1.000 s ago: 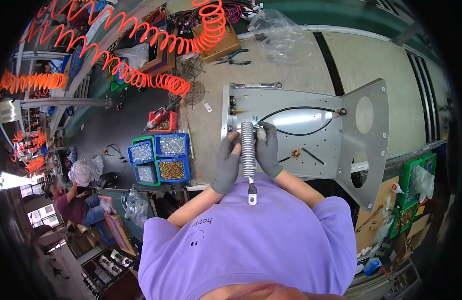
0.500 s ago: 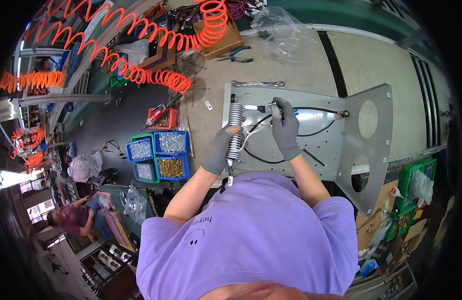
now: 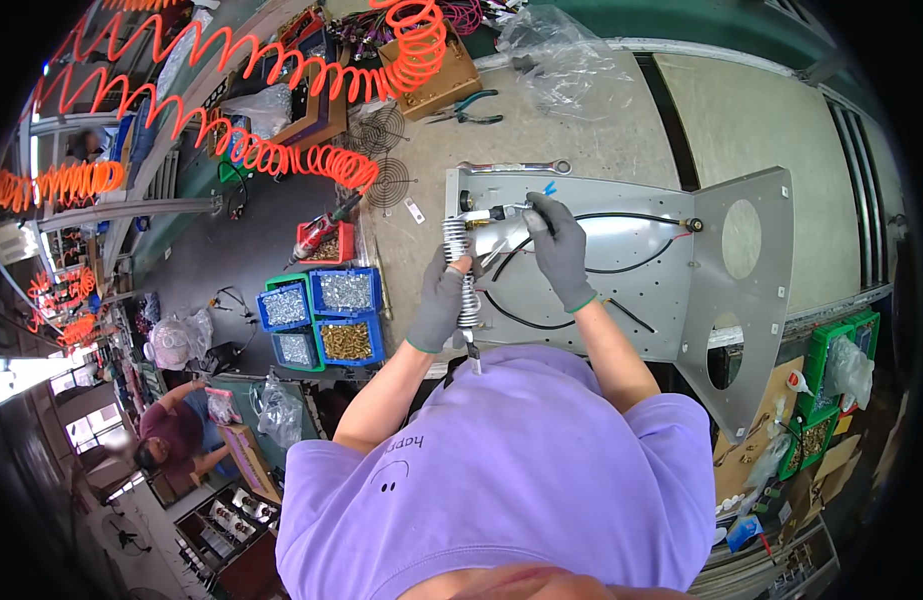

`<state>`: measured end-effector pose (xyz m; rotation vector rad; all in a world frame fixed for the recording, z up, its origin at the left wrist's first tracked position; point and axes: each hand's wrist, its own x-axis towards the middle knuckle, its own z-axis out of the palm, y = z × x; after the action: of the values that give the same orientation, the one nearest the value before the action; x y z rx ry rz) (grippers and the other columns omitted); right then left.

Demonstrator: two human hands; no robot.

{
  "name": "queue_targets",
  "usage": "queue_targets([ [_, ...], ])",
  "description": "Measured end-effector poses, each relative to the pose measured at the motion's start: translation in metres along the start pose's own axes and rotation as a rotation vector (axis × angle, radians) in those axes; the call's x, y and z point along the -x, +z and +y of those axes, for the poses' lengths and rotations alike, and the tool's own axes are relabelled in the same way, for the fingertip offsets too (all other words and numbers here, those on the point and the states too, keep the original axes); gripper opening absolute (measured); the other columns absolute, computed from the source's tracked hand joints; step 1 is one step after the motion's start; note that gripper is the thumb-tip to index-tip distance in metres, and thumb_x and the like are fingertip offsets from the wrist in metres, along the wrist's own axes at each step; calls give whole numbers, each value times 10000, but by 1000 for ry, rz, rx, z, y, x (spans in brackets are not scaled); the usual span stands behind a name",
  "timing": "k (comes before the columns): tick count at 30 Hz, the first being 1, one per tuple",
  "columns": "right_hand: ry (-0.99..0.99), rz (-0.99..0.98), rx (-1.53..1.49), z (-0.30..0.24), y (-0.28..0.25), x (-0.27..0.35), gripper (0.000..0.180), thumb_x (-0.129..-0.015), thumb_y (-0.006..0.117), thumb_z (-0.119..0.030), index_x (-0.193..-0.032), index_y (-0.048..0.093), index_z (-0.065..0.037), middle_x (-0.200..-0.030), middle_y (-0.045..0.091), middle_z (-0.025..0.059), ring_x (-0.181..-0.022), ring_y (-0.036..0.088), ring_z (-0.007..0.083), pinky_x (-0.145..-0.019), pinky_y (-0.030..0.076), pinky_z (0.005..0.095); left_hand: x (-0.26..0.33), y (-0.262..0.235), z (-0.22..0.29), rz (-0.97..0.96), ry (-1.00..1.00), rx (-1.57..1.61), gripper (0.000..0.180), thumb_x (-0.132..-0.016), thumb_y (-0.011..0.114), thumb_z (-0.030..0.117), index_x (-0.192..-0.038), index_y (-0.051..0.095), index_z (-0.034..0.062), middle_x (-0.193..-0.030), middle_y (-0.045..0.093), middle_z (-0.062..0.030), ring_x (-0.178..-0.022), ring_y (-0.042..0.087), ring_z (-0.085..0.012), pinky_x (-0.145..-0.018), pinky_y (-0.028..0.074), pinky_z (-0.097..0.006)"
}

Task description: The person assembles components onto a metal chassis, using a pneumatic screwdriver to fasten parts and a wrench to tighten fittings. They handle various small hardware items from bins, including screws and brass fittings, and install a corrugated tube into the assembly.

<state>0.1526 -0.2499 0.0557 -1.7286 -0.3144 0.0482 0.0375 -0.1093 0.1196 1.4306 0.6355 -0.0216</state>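
Observation:
My left hand (image 3: 439, 303), in a grey glove, is wrapped around a silver coil spring (image 3: 454, 238) with metal end pieces, held upright in the picture over the left part of a grey metal panel (image 3: 631, 300). My right hand (image 3: 558, 250), gloved too, is closed in a pinch beside a black-sleeved fitting (image 3: 498, 212) near the spring's upper end. A blue tip (image 3: 549, 188) sticks out past its fingers, apparently on a wire lead; the exact hold is partly hidden. Black cables (image 3: 621, 217) run over the panel to a round fitting (image 3: 692, 225).
A wrench (image 3: 516, 167) lies along the panel's far edge, with pliers (image 3: 463, 108) beyond. Blue bins (image 3: 343, 290) of small hardware and a red bin (image 3: 326, 243) with a power driver (image 3: 316, 232) stand left. Orange coiled hoses (image 3: 321, 160) hang overhead. A co-worker (image 3: 171, 440) is at far left.
My right hand has shifted slightly left and the blue tip now shows above its fingers. My left hand has slid a little lower on the spring. The co-worker has raised an arm.

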Motion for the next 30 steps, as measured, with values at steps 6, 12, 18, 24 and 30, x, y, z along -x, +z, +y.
queue_targets([
  [6, 65, -86, 61, 6, 9, -1, 262, -852, 600, -198, -1035, 624, -12, -872, 627, 166, -754, 627, 275, -671, 489, 346, -1, 0, 5, -21, 94, -228, 406, -905, 491, 275, -1206, 500, 2, -851, 568, -31, -748, 508, -92, -659, 428, -250],
  [12, 113, -157, 41, 17, 22, 2, 252, -834, 612, -168, -1021, 627, 0, -897, 641, 179, -776, 636, 282, -684, 493, 353, 5, -2, 9, -63, 126, -361, 377, -907, 522, 271, -1171, 505, 2, -833, 568, -37, -753, 526, -94, -671, 443, -257],
  [18, 362, -242, -109, 29, 33, 3, 250, -868, 586, -141, -1057, 615, 20, -866, 662, 115, -731, 632, 152, -628, 500, 275, 3, 5, 9, -22, -4, -146, 356, -889, 559, 268, -1105, 493, -8, -774, 572, -46, -658, 556, -108, -568, 468, -262],
  [24, 657, -264, -323, 49, 57, -4, 221, -849, 587, -113, -1023, 630, 17, -813, 659, 100, -617, 613, 135, -599, 496, 273, -22, 0, -12, -39, -108, -335, 425, -882, 566, 263, -1200, 444, 9, -798, 598, -115, -627, 616, -173, -540, 485, -319],
  [30, 390, -274, -240, 93, 82, -12, 212, -852, 573, -113, -1010, 630, 16, -873, 664, 104, -799, 614, 169, -738, 481, 285, -45, 16, -40, 27, 211, -755, 581, -856, 597, 342, -1281, 387, 5, -862, 609, -210, -754, 617, -361, -647, 478, -412],
])
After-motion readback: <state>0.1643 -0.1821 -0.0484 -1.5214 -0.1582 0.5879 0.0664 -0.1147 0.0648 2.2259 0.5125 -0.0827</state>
